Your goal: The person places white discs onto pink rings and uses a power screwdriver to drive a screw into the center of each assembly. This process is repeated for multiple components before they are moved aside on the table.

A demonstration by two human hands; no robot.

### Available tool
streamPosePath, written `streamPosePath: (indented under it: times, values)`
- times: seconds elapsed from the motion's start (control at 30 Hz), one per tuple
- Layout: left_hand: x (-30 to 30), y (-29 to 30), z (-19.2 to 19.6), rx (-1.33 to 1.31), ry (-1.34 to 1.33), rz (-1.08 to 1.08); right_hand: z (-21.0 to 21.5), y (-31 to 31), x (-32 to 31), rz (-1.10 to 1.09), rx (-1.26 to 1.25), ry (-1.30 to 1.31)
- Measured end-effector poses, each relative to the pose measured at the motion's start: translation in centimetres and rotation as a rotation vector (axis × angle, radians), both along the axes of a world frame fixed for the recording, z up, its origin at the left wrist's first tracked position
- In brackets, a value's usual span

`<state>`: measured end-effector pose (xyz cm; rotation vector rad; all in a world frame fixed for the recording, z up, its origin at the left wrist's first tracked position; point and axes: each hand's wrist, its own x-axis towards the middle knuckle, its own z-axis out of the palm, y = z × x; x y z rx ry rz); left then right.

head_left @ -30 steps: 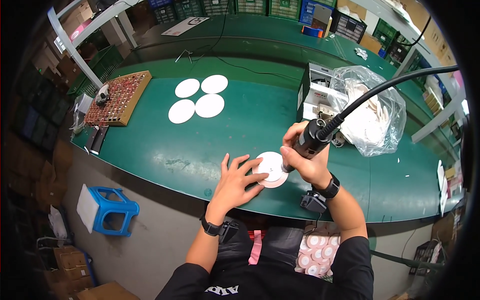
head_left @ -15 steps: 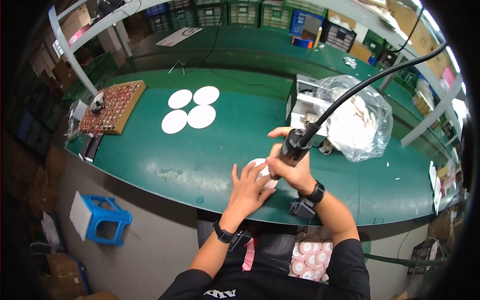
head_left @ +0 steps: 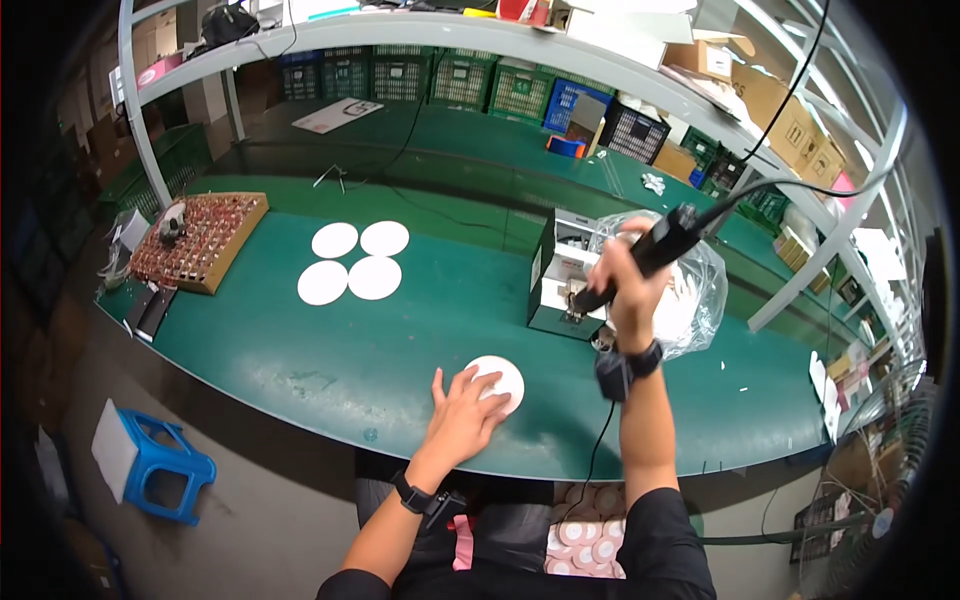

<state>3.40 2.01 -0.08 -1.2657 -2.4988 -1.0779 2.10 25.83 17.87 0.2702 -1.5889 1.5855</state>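
A black corded electric screwdriver is gripped in my right hand. It slants down to the left, its lower end at the front of a grey box-shaped machine, likely a screw feeder; whether it touches cannot be made out. My left hand rests with spread fingers on a round white disc, which lies near the table's front edge. Several more white discs lie flat in a cluster farther back on the left.
A clear plastic bag of pale pieces sits behind the machine. On the green table's left stands a wooden tray of small reddish parts. A shelf beam crosses above. Below are a blue stool and several pinkish discs.
My right hand has lifted the screwdriver off the white disc and carried it back to the grey machine. My left hand stays on the disc. The whole view has shifted.
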Motion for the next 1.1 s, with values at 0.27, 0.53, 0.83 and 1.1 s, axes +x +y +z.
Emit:
streamPosePath:
  times: [0.27, 0.53, 0.83, 1.1]
  values:
    - [-0.1, -0.1, -0.3, 0.045, -0.005, -0.013, -2.6, 5.2, -4.5, -0.100, -0.044, -0.160]
    - [0.2, -0.6, 0.2, 0.003, -0.009, 0.014, -3.7, -1.4, 2.7, 0.230, -0.169, -0.158]
    - [-0.1, -0.1, 0.1, -0.040, -0.003, 0.008, -7.7, -3.3, 4.3, 0.311, -0.010, -0.234]
    - [0.0, -0.1, 0.4, -0.046, -0.027, -0.004, -8.5, -3.5, 4.3, 0.287, -0.054, -0.297]
